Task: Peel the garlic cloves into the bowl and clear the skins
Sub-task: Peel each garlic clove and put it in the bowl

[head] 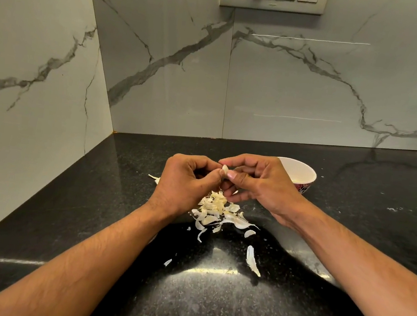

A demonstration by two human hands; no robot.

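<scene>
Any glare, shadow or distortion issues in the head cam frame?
Head view: bright glare patches on the black countertop near the bottom; a dark shadow lies below the garlic skins; wide-angle bowing bends the wall edges; left hand, right hand and the garlic clove look sharp.

Two bare forearms reach into the picture from the lower corners, one from the lower left and one from the lower right, and meet near the middle of the frame. No sleeve shows on either arm. Fine dark hair lies along both forearms, and faint tendon lines run lengthwise down them toward the wrists. The bare left hand [186, 178] and the bare right hand [262, 181] carry no ring, and no watch or band sits on either wrist. The nails that show are short, with the right thumbnail plain and pale at the centre of the frame.
</scene>
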